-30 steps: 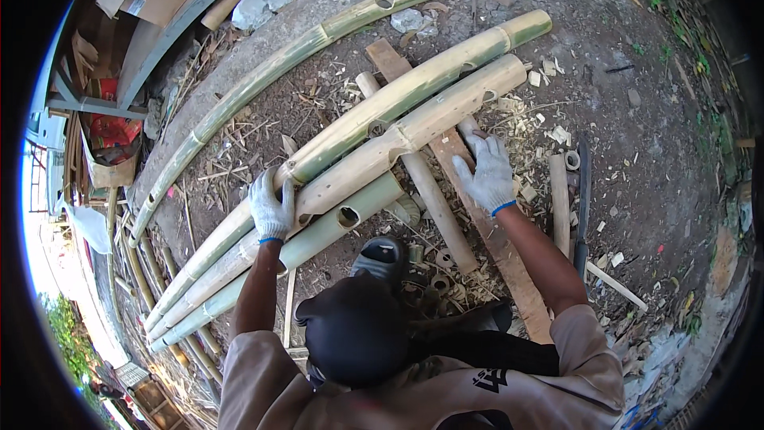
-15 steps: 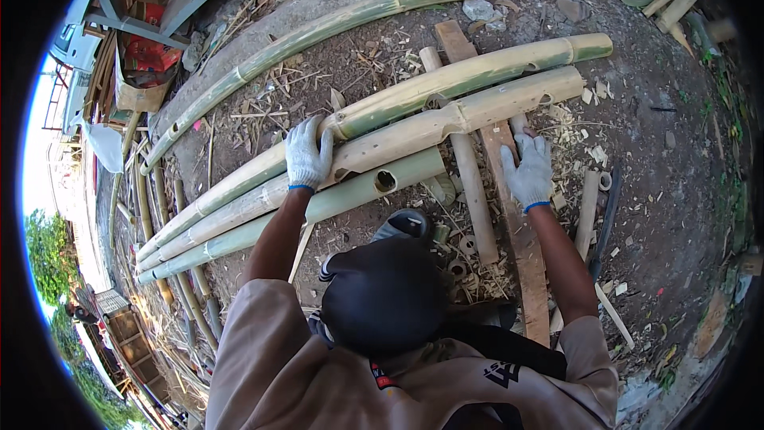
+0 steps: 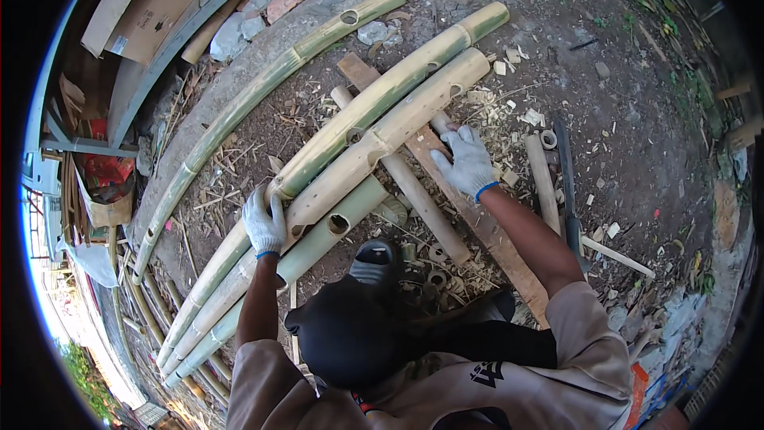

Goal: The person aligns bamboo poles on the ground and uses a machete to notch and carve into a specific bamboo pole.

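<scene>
Two long bamboo poles lie side by side, the greenish far pole [image 3: 382, 95] and the paler middle pole [image 3: 406, 121], both with holes cut in them. A shorter green bamboo pole [image 3: 350, 211] rests nearest me, a round hole near its end. My left hand [image 3: 264, 223], in a white glove, grips over the far pole, its fingers curled past the far edge. My gloved right hand [image 3: 468, 161] lies fingers apart beside a wooden plank [image 3: 454, 183], its fingertips at a short round stub [image 3: 440, 121] by the middle pole. What the stub joins is hidden.
A round stick [image 3: 422, 203] and the plank run crosswise under the poles. Another holed bamboo pole [image 3: 231, 119] lies beyond. Wood chips [image 3: 509, 107] litter the soil. At right lie a bamboo piece [image 3: 543, 183] and a dark flat strip [image 3: 567, 191]. A cardboard box [image 3: 151, 12] stands far left.
My view has turned, so the poles and both hands appear farther left and more of the ground shows at right. Both hands keep about the same places on the bamboo and by the plank.
</scene>
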Demonstrator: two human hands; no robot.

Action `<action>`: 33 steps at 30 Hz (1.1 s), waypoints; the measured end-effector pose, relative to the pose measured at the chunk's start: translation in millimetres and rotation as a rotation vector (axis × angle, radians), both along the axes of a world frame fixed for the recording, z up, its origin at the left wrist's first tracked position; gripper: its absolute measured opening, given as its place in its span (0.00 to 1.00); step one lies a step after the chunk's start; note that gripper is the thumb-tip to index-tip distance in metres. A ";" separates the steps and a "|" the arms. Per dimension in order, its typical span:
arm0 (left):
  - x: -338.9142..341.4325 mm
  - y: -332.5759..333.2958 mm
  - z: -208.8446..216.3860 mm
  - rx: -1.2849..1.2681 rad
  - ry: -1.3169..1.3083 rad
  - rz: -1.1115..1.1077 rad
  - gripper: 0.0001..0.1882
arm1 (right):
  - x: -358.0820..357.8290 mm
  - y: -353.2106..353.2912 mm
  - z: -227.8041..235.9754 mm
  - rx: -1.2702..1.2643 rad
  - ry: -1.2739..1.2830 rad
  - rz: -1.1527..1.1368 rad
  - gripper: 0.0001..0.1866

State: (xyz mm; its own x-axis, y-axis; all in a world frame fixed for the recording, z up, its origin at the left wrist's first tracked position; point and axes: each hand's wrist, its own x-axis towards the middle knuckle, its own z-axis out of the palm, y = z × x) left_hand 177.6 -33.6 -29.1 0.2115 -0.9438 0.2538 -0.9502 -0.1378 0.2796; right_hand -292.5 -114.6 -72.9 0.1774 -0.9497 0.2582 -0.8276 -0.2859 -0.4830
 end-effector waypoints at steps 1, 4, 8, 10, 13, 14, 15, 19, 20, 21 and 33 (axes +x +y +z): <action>3.5 0.0 -0.9 0.003 -0.004 0.002 0.25 | -0.1 0.5 0.1 0.007 -0.022 0.015 0.22; 8.8 2.3 -3.3 0.002 -0.016 -0.009 0.26 | -0.7 0.4 2.1 0.035 -0.018 0.021 0.23; 10.9 1.2 -4.3 0.019 -0.013 0.004 0.27 | -0.9 0.3 6.6 0.121 0.015 0.029 0.24; 10.3 0.5 -3.8 0.025 -0.020 0.011 0.27 | -1.6 -0.7 1.7 0.094 -0.003 0.013 0.23; 10.5 -0.4 -3.7 -0.004 -0.030 -0.009 0.26 | -1.5 -1.1 -2.7 0.102 -0.044 0.004 0.25; 4.6 -3.3 -3.7 0.008 -0.010 -0.021 0.26 | -7.3 0.2 -9.1 0.056 -0.050 0.019 0.25; -0.8 -5.2 -3.1 0.022 0.007 -0.032 0.26 | -11.5 1.4 -14.0 0.010 -0.058 0.034 0.25; 2.5 -0.2 -6.0 -0.028 -0.007 -0.026 0.28 | -8.4 2.4 -1.4 0.104 -0.073 0.007 0.26; -5.6 -1.3 -5.2 -0.016 0.011 -0.027 0.28 | -12.2 5.1 -1.5 0.117 -0.064 0.007 0.26; -7.3 -0.8 -5.3 -0.010 0.011 -0.010 0.29 | -13.1 5.7 -1.0 0.125 -0.058 0.015 0.27; 4.9 -7.2 -5.2 0.074 0.003 -0.025 0.35 | -6.8 5.1 -18.2 0.046 -0.084 -0.024 0.29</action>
